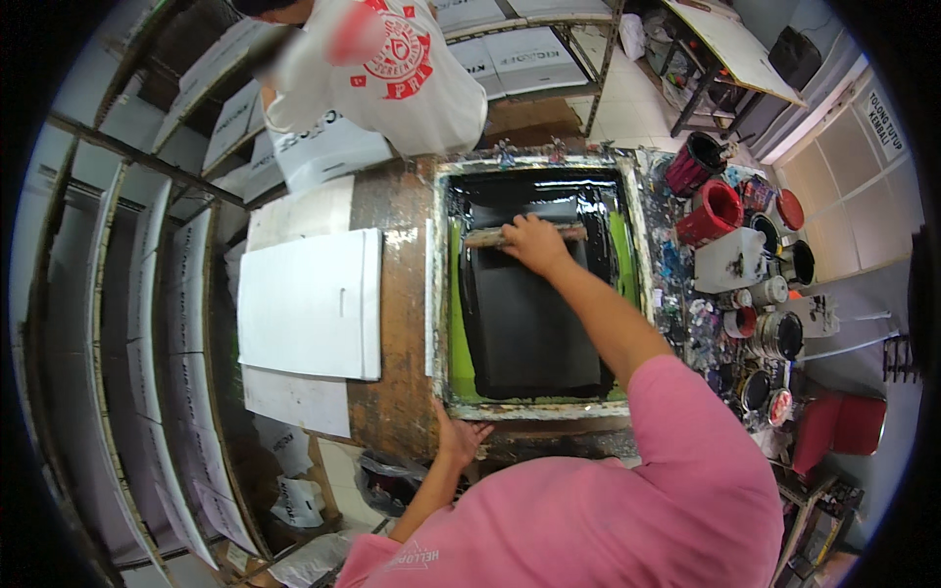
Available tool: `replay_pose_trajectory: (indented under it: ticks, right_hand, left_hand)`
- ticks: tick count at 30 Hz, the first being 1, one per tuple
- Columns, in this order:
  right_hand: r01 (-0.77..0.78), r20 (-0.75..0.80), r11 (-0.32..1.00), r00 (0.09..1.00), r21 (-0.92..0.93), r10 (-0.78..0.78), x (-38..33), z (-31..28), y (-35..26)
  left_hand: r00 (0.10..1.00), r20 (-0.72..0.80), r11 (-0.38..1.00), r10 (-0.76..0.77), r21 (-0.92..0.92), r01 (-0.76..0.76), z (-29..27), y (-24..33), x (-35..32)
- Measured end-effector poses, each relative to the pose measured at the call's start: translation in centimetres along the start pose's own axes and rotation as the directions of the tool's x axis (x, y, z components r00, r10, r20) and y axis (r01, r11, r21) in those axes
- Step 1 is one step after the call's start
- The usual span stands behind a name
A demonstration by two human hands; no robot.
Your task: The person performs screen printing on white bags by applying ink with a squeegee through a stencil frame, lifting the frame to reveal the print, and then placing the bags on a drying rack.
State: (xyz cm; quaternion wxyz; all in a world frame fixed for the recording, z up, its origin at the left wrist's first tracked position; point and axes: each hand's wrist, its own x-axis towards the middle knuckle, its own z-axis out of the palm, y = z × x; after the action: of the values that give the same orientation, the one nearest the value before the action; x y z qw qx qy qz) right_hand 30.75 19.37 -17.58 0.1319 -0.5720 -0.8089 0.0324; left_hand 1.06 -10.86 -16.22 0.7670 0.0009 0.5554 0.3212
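A screen printing frame [639, 284] lies on the work table, its pale wooden border smeared with paint. Black ink [534, 333] covers most of the mesh, and green strips show along its sides. In the far half of the screen, my right hand [537, 243] is wrapped round the wooden handle of a squeegee [483, 238] that lies crosswise over the ink. My left hand [459, 436] is at the frame's near left corner, thumb up and fingers stretched out, apparently touching the edge. Whether its fingertips reach under the frame cannot be seen.
A stack of white sheets [309, 304] lies left on the wooden table [392, 206]. Paint pots, including a red bucket [711, 213], and a white jerrycan [730, 260] crowd the right side. Racks [147, 323] stand left. Another person [392, 78] stands beyond the table.
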Motion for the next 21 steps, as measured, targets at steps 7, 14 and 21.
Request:
replay_pose_trajectory:
  ticks: [7, 14, 21]
  right_hand:
    - [-0.007, 0.101, 1.0, 0.995, -0.026, 0.01, 6.5, -1.4, 4.0]
    - [0.024, 0.083, 1.0, 0.996, -0.002, -0.024, -0.9, -2.8, -1.6]
    - [-0.057, 0.252, 0.985, 0.968, 0.163, 0.014, -15.7, -11.9, -12.5]
  left_hand:
    - [0.999, 0.002, 0.997, 0.053, 0.049, -0.053, 0.9, 0.6, -2.4]
    - [0.991, 0.097, 0.988, 0.097, 0.107, -0.107, 0.4, 0.5, -3.8]
    - [0.961, 0.215, 0.972, 0.174, 0.121, -0.203, 1.4, 2.0, -6.8]
